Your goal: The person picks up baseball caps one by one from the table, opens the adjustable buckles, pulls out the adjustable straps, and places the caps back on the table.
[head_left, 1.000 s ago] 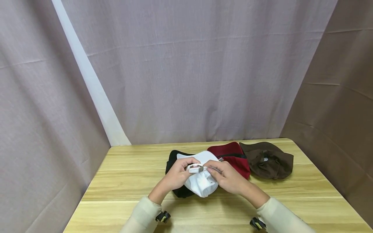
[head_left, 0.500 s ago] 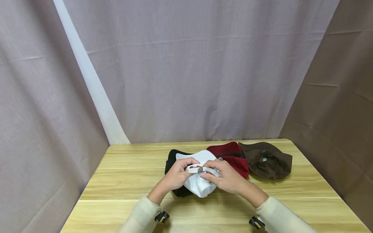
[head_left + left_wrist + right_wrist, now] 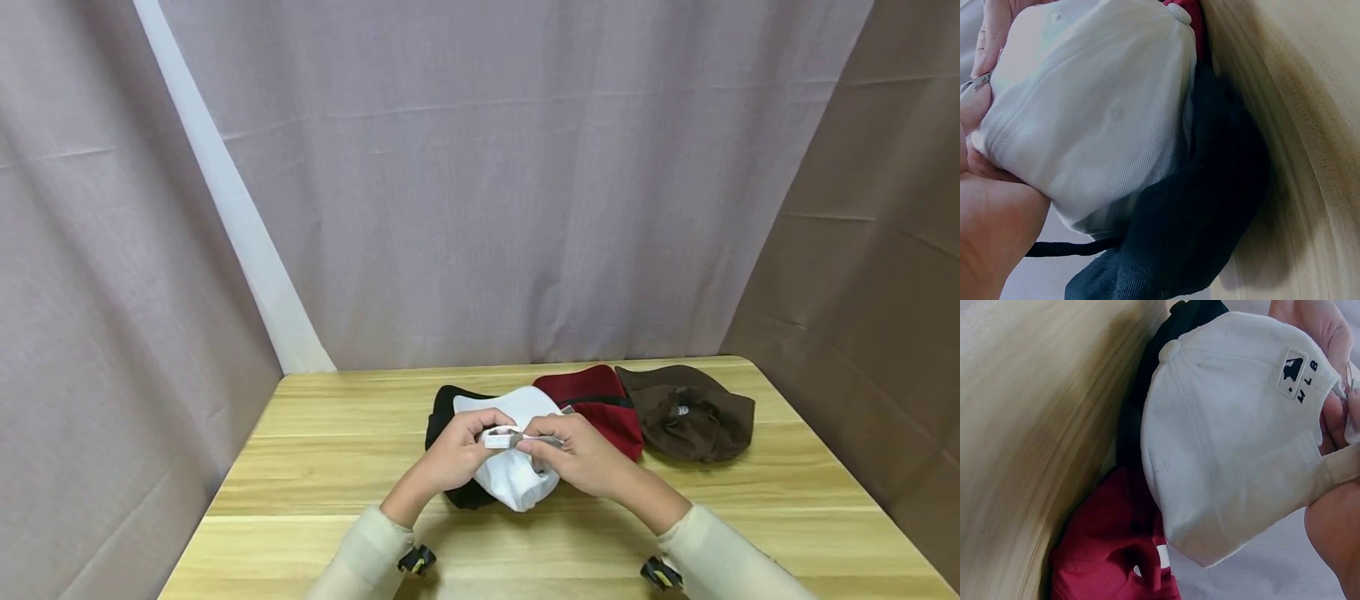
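A white baseball cap [image 3: 517,482] is held up at its back by both hands, brim pointing away. Its back strap [image 3: 497,442] passes through a small greyish buckle [image 3: 517,438]. With thumb and fingers, my left hand [image 3: 456,448] grips the strap and edge left of the buckle. On the other side, my right hand [image 3: 587,454] pinches the strap, thumb tip right at the buckle. A small logo patch [image 3: 1293,373] shows beside the strap opening in the right wrist view. Behind and under the white cap lies a black cap [image 3: 1222,156], partly hidden.
A dark red cap [image 3: 581,386] sits right behind the right hand, overlapping the white cap in view. Beyond it lies a brown cap [image 3: 693,425], its hollow side up. All are on a wooden table [image 3: 337,450], with grey curtains [image 3: 480,183] behind.
The right fingers have shifted along the strap; its right part bowed up in a white loop half a second ago and now lies flatter. The left hand has stayed in place.
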Action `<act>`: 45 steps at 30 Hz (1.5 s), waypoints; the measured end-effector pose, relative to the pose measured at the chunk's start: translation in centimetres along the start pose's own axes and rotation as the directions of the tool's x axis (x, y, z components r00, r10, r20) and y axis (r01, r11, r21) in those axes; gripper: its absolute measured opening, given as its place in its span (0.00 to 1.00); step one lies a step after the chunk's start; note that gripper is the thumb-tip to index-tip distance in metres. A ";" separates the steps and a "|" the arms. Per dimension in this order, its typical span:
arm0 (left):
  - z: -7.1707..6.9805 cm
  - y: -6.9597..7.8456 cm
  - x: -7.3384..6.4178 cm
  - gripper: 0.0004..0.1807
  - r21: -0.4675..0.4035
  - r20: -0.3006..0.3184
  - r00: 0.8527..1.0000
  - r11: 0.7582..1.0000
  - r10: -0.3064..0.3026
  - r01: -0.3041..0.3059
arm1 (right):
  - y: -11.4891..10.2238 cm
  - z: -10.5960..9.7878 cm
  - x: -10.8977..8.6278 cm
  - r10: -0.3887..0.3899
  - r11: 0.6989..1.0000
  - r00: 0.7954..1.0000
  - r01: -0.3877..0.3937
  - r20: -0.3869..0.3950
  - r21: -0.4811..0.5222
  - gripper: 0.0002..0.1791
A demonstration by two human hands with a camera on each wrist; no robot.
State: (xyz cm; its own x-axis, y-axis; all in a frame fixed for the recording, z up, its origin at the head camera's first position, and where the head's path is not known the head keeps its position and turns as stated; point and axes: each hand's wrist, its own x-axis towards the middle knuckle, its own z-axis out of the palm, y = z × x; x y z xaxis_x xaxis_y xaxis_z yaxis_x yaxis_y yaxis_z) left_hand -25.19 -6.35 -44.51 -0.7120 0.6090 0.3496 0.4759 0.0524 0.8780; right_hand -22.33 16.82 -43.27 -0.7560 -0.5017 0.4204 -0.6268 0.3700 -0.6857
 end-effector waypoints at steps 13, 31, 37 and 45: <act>-0.1 0.0 -0.4 0.07 0.006 0.035 0.999 1.000 0.002 -0.002 | 0.5 -0.4 -0.3 -0.032 0.999 0.997 0.029 0.066 0.045 0.13; -0.2 0.0 -0.3 0.07 -0.016 0.025 0.999 0.999 0.029 -0.029 | 0.3 -1.4 -0.8 0.008 0.998 0.995 -0.014 0.095 0.068 0.11; 0.0 -0.1 -0.3 0.07 -0.023 0.020 0.999 0.999 0.030 -0.030 | 0.3 -1.3 -0.7 -0.001 0.998 0.996 -0.005 0.091 0.065 0.11; -0.1 -0.1 -0.4 0.07 -0.022 0.012 0.999 0.998 0.050 -0.050 | 0.2 -0.5 -0.6 -0.058 0.997 0.998 0.058 0.001 -0.052 0.06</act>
State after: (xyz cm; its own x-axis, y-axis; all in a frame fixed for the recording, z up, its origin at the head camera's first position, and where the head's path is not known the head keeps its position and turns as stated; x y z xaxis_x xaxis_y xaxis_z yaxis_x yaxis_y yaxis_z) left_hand -25.04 -6.66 -44.70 -0.6806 0.6206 0.3893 0.4995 0.0042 0.8663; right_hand -22.06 17.61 -43.37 -0.7181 -0.5228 0.4594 -0.6787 0.3800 -0.6284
